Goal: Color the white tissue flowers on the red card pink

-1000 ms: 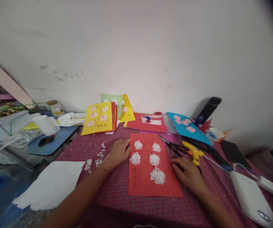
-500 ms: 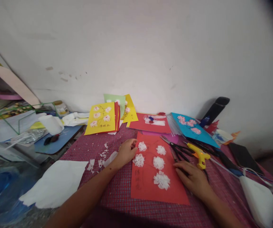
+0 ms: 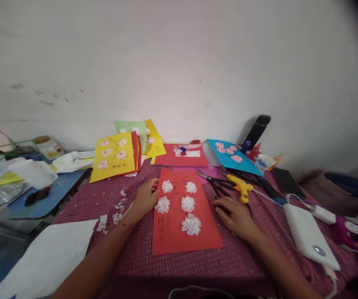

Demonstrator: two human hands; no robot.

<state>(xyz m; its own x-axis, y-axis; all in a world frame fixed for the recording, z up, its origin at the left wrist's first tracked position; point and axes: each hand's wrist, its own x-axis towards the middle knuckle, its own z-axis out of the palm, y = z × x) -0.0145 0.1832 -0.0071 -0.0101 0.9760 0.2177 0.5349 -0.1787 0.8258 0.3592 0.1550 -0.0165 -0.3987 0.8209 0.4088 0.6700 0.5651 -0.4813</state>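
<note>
Positioning the red card (image 3: 175,230) in front of me, near the middle of the counter (image 3: 144,265) and lengthwise to its near edge, probably keeps the handwriting and five white paper flowers (image 3: 191,224) easy to read and reach. Left hand (image 3: 152,187): fingers part-curled at the card's upper left edge, likely to steady it; whether thumb and fingers pinch the paper cannot be told. Right hand (image 3: 217,205): palm down, fingers loosely bent and spread, no object visible in the grasp, just beside the card's right edge. Both hands are clear of most petals, presumably to avoid crushing the tissue.

Obstructions: the scissors (image 3: 209,179) lie open against the upper right of the card, with the yellow glue gun (image 3: 244,189) beyond the right hand; together they limit movement toward the counter's right edge. A white power bank (image 3: 309,236) lies near that edge. Paper scraps (image 3: 119,205) litter the area left of my left hand, and a white paper sheet (image 3: 48,253) overhangs the left edge. Along the far edge, against the wall, stand a yellow card (image 3: 129,149) and a blue card (image 3: 244,165).
</note>
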